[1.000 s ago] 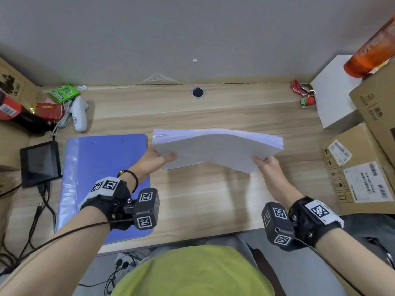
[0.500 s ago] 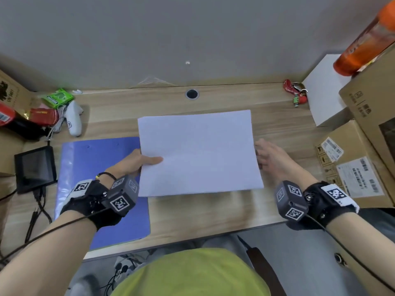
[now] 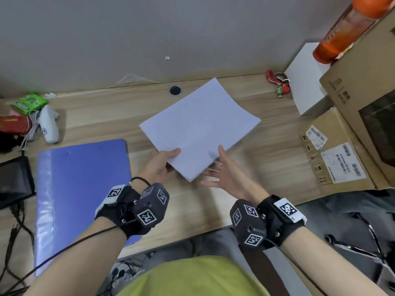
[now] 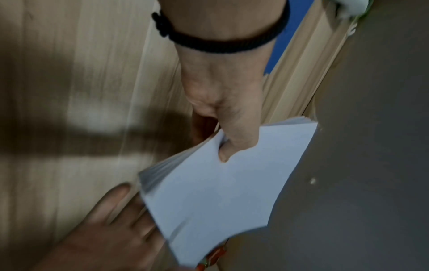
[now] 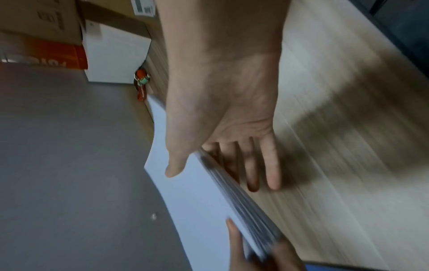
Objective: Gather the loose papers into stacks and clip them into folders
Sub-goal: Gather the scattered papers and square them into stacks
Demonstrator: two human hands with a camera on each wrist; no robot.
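A thick stack of white papers [image 3: 201, 124] is held just above the wooden desk [image 3: 267, 163], turned so one corner points toward me. My left hand [image 3: 168, 161] pinches the near left edge, thumb on top [image 4: 224, 152] and fingers underneath. My right hand [image 3: 222, 167] lies at the near right edge with its thumb flat on the top sheet [image 5: 173, 165] and its straight fingers [image 5: 270, 165] spread under and beside the stack [image 5: 185, 192]. The closed blue folder [image 3: 81, 189] lies flat on the desk to the left of both hands.
Cardboard boxes [image 3: 342, 150], a white box [image 3: 305, 82] and an orange bottle [image 3: 350, 28] crowd the right side. A red keychain [image 3: 277, 82] and a cable hole [image 3: 175, 90] are at the back. A white controller [image 3: 49, 124], a green pack [image 3: 28, 102] and a small black screen [image 3: 15, 178] sit at the left.
The stack went from tilted on its edge to flat, then turned to a diagonal. Both hands moved from its left and right sides to its near corner.
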